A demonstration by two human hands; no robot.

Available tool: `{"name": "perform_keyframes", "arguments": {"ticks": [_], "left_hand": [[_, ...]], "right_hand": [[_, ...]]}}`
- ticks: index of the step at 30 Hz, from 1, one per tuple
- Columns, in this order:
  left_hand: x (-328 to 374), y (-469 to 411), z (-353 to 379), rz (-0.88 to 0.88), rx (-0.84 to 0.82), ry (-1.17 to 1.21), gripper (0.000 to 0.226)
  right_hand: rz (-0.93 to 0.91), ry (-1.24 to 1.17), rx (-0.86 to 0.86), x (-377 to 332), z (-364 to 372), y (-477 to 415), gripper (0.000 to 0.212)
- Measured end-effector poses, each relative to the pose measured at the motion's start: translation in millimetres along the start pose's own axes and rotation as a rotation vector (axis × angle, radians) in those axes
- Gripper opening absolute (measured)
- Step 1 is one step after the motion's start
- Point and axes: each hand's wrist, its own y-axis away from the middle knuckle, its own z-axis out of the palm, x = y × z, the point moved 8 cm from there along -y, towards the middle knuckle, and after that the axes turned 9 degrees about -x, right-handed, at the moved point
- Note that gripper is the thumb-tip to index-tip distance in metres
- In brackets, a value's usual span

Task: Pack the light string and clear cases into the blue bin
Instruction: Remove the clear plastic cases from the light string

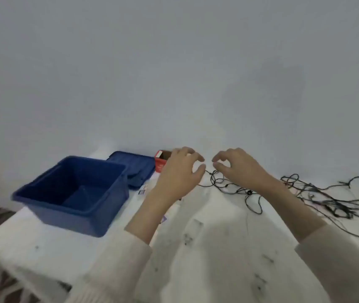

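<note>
Head view: the left hand (178, 173) and right hand (239, 169) are held with fingers curled over the near end of the light string (327, 200), which is spread tangled across the white worktop (218, 248). Whether either grip is clamped on the cord cannot be told. The blue bin (69, 219) is set open at the left.

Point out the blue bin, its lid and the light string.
blue bin (76, 221): head view, on its outer front wall.
lid (135, 169): head view, on its top surface, behind the bin.
light string (338, 209): head view, on the dense dark tangle at the right.
</note>
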Motion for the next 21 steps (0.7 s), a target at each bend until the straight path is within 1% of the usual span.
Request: {"name": "perform_keyframes", "arguments": {"ticks": [1, 2, 4, 5, 6, 7, 11, 13, 16, 18, 20, 21], "left_hand": [[-11.6, 16.1, 9.6, -0.059, -0.033, -0.034, 0.030], [-23.0, 29.1, 17.7, -0.098, -0.039, -0.058, 0.031], [-45.6, 63.4, 44.2, -0.177, -0.108, -0.055, 0.034], [-52.6, 78.3, 54.8, -0.206, -0.140, -0.046, 0.035], [-57.9, 91.3, 64.3, -0.221, -0.164, -0.055, 0.036], [-64.5, 100.9, 71.4, -0.244, -0.182, -0.064, 0.037], [-79.9, 124.6, 93.6, -0.307, -0.261, -0.090, 0.038], [-82.3, 129.2, 100.9, -0.320, -0.281, -0.097, 0.038], [-86.9, 132.6, 111.9, -0.327, -0.311, -0.084, 0.039], [-88.5, 132.6, 115.3, -0.323, -0.329, -0.080, 0.041], [-89.9, 130.9, 114.0, -0.329, -0.344, -0.038, 0.042], [-90.5, 129.9, 108.8, -0.346, -0.341, 0.022, 0.042]], "right_hand": [[0.018, 0.000, -0.135, -3.6, 28.5, 2.4, 0.028], [-0.005, 0.018, -0.244, -9.4, 53.8, 4.7, 0.029], [-0.005, 0.044, -0.469, -14.8, 112.1, 17.9, 0.038], [-0.006, 0.060, -0.557, -18.2, 136.0, 24.7, 0.043], [-0.011, 0.093, -0.609, -21.0, 155.0, 30.4, 0.047], [-0.013, 0.151, -0.632, -21.9, 168.5, 32.5, 0.050], [-0.039, 0.541, -0.606, -25.5, 188.3, 36.5, 0.050], [-0.053, 0.636, -0.580, -22.8, 191.7, 34.8, 0.048], [-0.080, 0.660, -0.540, -18.9, 196.8, 30.2, 0.042], [-0.114, 0.672, -0.556, -18.0, 198.0, 27.5, 0.037], [-0.116, 0.570, -0.628, -18.2, 192.1, 25.7, 0.036], [-0.089, 0.450, -0.672, -19.0, 184.5, 25.4, 0.038]]}}
